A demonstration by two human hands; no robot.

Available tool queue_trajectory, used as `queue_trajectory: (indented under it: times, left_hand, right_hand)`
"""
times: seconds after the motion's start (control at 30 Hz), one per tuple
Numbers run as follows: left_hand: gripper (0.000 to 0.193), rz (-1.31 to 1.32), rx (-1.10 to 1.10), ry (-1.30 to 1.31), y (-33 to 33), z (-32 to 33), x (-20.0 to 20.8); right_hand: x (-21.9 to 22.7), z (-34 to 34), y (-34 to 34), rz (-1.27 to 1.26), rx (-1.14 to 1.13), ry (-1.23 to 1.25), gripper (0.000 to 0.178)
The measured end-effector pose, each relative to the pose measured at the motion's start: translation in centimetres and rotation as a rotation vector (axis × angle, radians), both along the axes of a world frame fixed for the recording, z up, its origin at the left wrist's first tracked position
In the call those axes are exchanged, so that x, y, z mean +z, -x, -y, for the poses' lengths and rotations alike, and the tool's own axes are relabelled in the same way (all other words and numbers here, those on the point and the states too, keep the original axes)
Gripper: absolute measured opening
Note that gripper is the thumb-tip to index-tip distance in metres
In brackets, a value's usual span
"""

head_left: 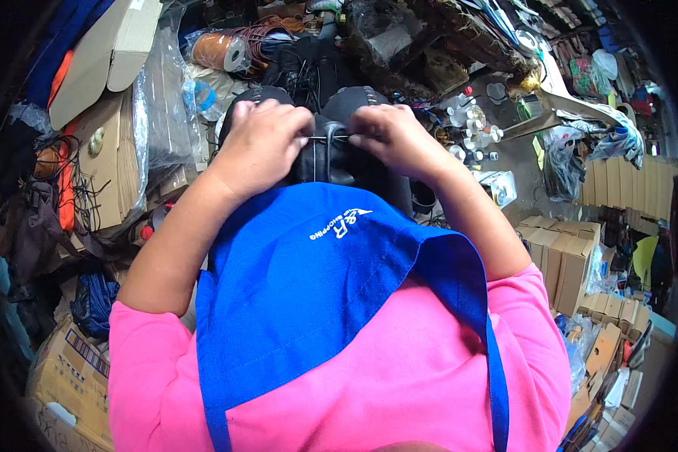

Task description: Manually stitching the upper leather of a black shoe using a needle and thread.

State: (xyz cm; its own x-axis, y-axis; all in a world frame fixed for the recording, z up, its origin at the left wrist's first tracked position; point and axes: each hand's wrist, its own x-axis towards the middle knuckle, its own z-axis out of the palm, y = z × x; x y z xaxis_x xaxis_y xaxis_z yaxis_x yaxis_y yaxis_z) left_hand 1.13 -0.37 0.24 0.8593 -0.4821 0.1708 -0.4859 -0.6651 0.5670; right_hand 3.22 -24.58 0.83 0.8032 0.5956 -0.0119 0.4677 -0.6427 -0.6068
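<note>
Over my lap, both hands are drawn in close to a black leather piece, whose exact kind I cannot make out. My left hand is closed, its fingertips pinching a thin pale thread. A length of it hangs down over the black leather, and a fine line crosses toward the other side. At that side my right hand is closed too, its fingertips at the end of this line. A blue apron covers my front just below the hands.
A brown spool in clear plastic lies beyond my left hand. Several small bottles stand to the right. Flattened cardboard leans at the left, with a carton below. Narrow boxes are stacked at the right.
</note>
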Motion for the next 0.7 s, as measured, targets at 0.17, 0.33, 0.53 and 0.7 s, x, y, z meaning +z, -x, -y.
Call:
queue_trajectory:
  times: [0.17,0.33,0.53,0.7]
  left_hand:
    - [0.015,0.178,-0.181,-0.27,-0.6,0.4,0.0]
    - [0.018,0.127,-0.108,-0.344,-0.4,-6.3,0.2]
    - [0.011,-0.434,0.355,0.375,-0.2,-11.7,6.8]
    - [0.017,-0.614,-0.304,1.082,0.0,-2.7,9.4]
  right_hand:
    - [0.4,-1.3,-0.1,0.212,0.166,0.36,0.008]
    - [0.0,3.5,-0.1,0.253,0.103,0.389,0.009]
    - [2.6,6.5,-0.9,-0.545,-0.592,-0.485,0.023]
    - [4.5,-2.8,-1.2,-0.587,-0.141,-1.102,0.026]
